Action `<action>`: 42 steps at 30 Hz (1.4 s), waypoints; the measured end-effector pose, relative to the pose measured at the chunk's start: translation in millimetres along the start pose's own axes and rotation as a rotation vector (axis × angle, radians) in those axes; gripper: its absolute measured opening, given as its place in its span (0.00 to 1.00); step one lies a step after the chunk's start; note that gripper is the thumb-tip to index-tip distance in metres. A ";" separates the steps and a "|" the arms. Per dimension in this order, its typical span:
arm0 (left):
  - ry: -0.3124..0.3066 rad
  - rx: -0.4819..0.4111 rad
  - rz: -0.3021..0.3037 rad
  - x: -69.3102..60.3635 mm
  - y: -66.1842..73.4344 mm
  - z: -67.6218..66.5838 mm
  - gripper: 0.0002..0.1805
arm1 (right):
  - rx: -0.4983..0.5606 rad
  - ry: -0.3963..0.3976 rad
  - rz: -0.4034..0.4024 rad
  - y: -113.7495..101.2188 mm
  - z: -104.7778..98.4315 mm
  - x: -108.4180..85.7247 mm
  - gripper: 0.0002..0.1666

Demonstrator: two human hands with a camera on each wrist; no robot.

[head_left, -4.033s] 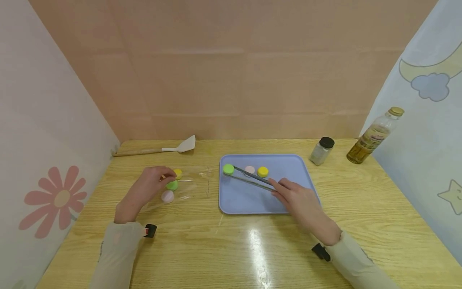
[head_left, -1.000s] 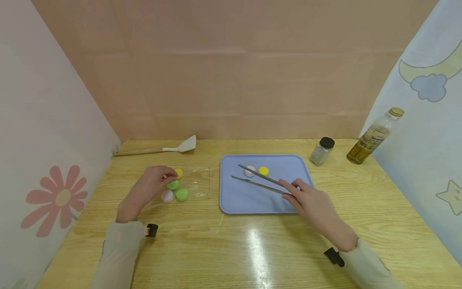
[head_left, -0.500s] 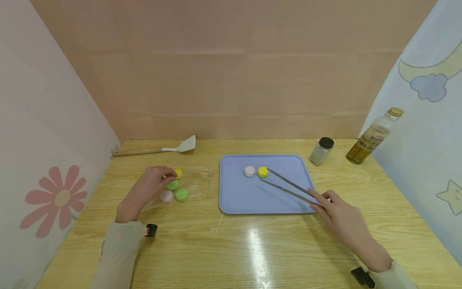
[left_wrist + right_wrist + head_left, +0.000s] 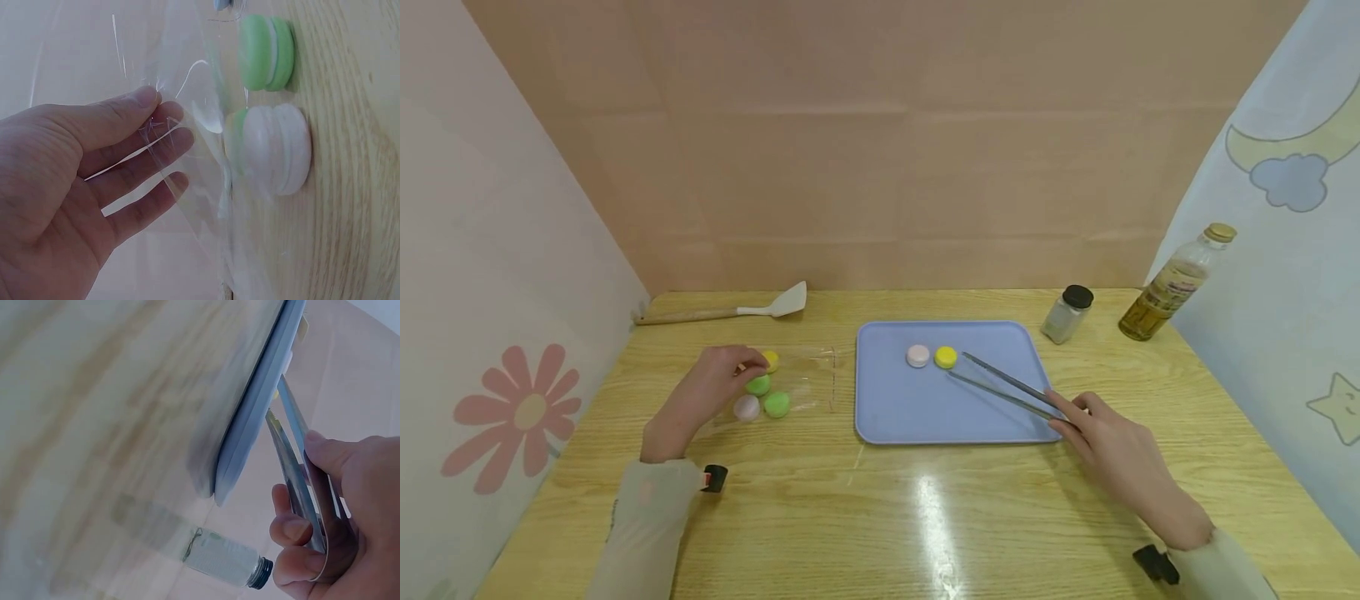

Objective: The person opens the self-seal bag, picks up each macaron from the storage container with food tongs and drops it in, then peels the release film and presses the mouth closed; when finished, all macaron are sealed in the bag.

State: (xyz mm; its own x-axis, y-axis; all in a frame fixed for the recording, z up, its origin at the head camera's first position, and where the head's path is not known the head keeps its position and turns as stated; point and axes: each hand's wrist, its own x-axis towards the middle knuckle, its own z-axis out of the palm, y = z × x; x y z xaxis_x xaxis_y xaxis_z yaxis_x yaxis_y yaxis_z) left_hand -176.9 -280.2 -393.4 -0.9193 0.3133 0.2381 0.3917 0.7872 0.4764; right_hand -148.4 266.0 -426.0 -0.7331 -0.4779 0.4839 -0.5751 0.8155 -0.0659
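Note:
My left hand (image 4: pixel 707 392) pinches the edge of a clear plastic bag (image 4: pixel 206 100) between thumb and index finger. Inside or under the film lie a yellow macaron (image 4: pixel 771 361), two green macarons (image 4: pixel 777 405) and a pale pink one (image 4: pixel 278 150). With my right hand (image 4: pixel 1123 454) I hold metal tongs (image 4: pixel 297 469), their arms spread and nothing between the tips. The tips hover over the blue tray (image 4: pixel 895 421), just right of a yellow macaron (image 4: pixel 946 357). Beside that one sits a pale pink macaron (image 4: pixel 917 356).
A spatula (image 4: pixel 771 307) with a wooden handle lies at the back left. Behind the tray's right corner stands a jar with a black lid (image 4: pixel 1067 315). An oil bottle (image 4: pixel 1176 283) is farther right. Fabric walls border the table (image 4: pixel 820 517) on three sides.
A green macaron has gone from the tongs on the tray to the bag. My right hand and the tongs have shifted right, from the pink macaron past the yellow one. My left hand stays put.

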 end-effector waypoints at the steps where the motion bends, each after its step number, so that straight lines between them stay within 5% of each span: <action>1: 0.000 -0.001 0.000 0.1 0.0 0.0 0.05 | 0.002 0.002 -0.006 0.6 1.1 1.1 0.26; 18: -0.010 -0.018 -0.007 1.3 0.2 1.9 0.05 | 0.040 0.004 -0.073 -0.1 12.0 18.6 0.27; 27: -0.010 -0.017 -0.011 2.4 0.7 1.3 0.05 | 0.006 0.054 -0.091 0.2 9.3 17.5 0.20; 30: -0.008 -0.016 -0.002 2.9 0.3 1.0 0.05 | -0.004 0.070 -0.099 -0.5 7.1 17.8 0.29; 42: -0.026 -0.001 -0.036 2.2 2.6 -2.4 0.06 | 0.005 0.144 -0.182 -24.1 2.2 30.3 0.35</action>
State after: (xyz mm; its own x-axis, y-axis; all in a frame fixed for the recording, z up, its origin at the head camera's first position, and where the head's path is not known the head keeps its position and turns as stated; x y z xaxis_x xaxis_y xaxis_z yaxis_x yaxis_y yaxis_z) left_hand -177.8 -278.8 -389.7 -0.9336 0.2983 0.1983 0.3579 0.7976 0.4854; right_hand -157.5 231.1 -411.6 -0.5579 -0.5652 0.6077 -0.6954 0.7180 0.0294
